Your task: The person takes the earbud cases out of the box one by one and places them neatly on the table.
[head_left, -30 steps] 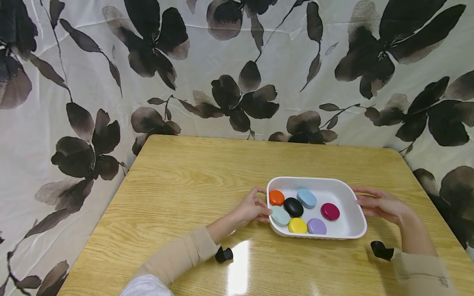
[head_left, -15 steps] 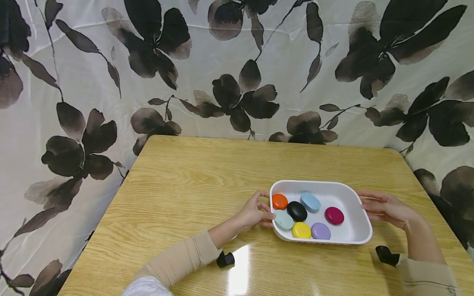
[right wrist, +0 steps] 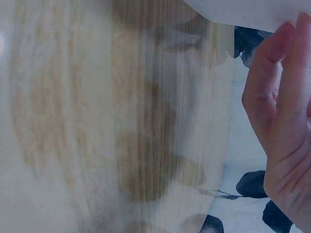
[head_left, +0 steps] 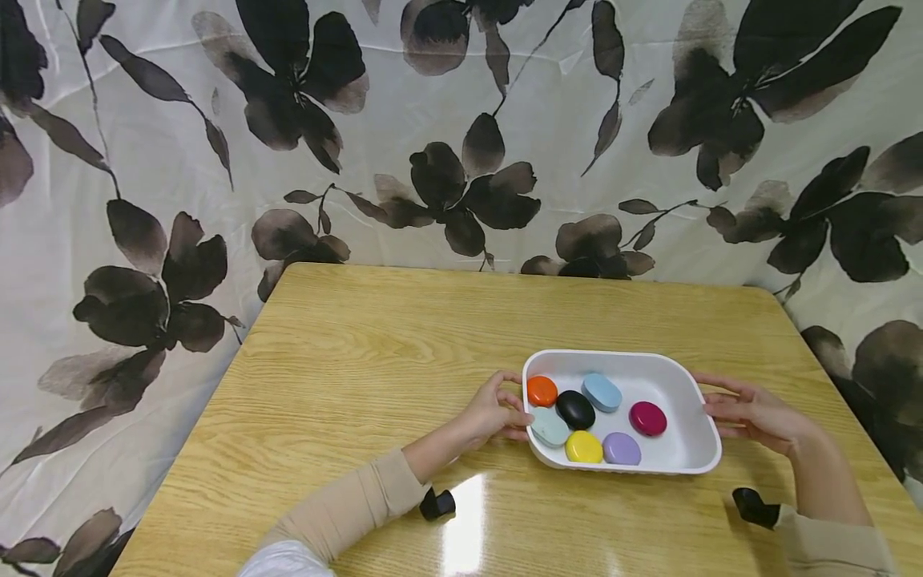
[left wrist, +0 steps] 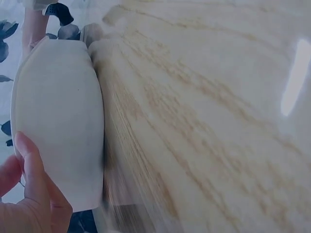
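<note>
A white plastic tub (head_left: 681,433) with rounded corners is on the right half of the table, between both hands. Inside lie smooth, pebble-like pieces: orange (head_left: 542,391), black (head_left: 575,409), light blue (head_left: 602,393), pale green (head_left: 550,428), yellow (head_left: 584,447), purple (head_left: 622,449) and crimson (head_left: 648,419). My left hand (head_left: 493,413) grips the tub's left end, thumb at the rim and fingers against the outer wall. At the opposite end, my right hand (head_left: 764,417) touches the wall with nearly straight fingers (right wrist: 296,73).
The wooden table (head_left: 375,344) extends left of and behind the tub. A pale curtain with dark flowers (head_left: 476,192) hangs beyond its back edge. Black wrist-worn pieces (head_left: 437,505) jut from beneath the sleeves.
Tub and both hands have shifted slightly right and nearer over the second, mostly in the first half. The pieces keep their arrangement inside.
</note>
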`<action>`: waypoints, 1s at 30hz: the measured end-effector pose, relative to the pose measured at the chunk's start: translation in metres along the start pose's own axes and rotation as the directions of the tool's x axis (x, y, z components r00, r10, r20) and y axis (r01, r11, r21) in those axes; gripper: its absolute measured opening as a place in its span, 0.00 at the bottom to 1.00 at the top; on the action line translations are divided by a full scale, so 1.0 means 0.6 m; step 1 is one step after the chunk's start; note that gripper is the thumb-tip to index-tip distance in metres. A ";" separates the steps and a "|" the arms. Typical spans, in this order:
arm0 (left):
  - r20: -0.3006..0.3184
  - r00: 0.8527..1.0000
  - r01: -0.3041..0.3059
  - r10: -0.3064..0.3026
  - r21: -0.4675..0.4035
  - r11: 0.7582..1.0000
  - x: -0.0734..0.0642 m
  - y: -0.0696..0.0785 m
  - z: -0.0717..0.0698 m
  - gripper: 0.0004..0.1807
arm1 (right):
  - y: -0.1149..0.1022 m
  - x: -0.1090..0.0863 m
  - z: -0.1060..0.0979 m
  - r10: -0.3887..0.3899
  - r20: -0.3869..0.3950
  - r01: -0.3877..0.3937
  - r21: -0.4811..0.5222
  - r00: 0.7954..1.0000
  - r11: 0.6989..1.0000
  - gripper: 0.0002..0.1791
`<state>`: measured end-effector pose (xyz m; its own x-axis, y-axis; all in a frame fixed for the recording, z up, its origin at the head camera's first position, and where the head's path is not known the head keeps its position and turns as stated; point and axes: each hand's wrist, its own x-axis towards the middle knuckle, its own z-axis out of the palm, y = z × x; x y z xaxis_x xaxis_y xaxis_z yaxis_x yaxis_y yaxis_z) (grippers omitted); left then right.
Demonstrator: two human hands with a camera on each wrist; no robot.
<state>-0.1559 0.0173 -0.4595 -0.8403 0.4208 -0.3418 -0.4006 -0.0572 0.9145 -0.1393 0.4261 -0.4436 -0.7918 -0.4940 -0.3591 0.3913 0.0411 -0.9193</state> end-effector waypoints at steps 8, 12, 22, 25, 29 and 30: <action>0.027 1.000 -0.007 0.006 0.030 1.000 0.004 0.003 -0.013 0.31 | 0.008 -0.004 0.018 -0.045 -0.019 0.046 0.029 0.999 0.999 0.27; 0.045 0.999 -0.007 0.004 0.050 0.999 0.006 0.004 -0.017 0.31 | 0.013 -0.005 0.021 -0.062 -0.031 0.063 0.030 0.998 0.998 0.27; 0.209 0.910 -0.370 0.357 0.796 0.479 0.009 0.026 -0.018 0.33 | 0.017 -0.006 0.024 -0.067 -0.028 0.068 0.033 0.997 0.997 0.27; 0.368 0.831 -0.442 0.418 0.892 0.095 0.013 0.029 -0.006 0.31 | 0.017 -0.006 0.024 -0.066 -0.022 0.067 0.033 0.998 0.997 0.27; 0.530 0.787 -0.460 0.317 0.845 -0.271 0.025 0.025 0.017 0.28 | 0.019 -0.006 0.024 -0.065 -0.007 0.065 0.046 0.998 0.997 0.27; 0.550 0.787 -0.459 0.281 0.825 -0.330 0.028 0.023 0.023 0.28 | 0.020 -0.005 0.024 -0.064 -0.003 0.064 0.048 0.998 0.997 0.27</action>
<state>-0.1706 0.0362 -0.4497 -0.5728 0.8126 0.1074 0.8190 0.5728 0.0341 -0.1253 0.4155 -0.4510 -0.8168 -0.4928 -0.2999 0.3618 -0.0328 -0.9317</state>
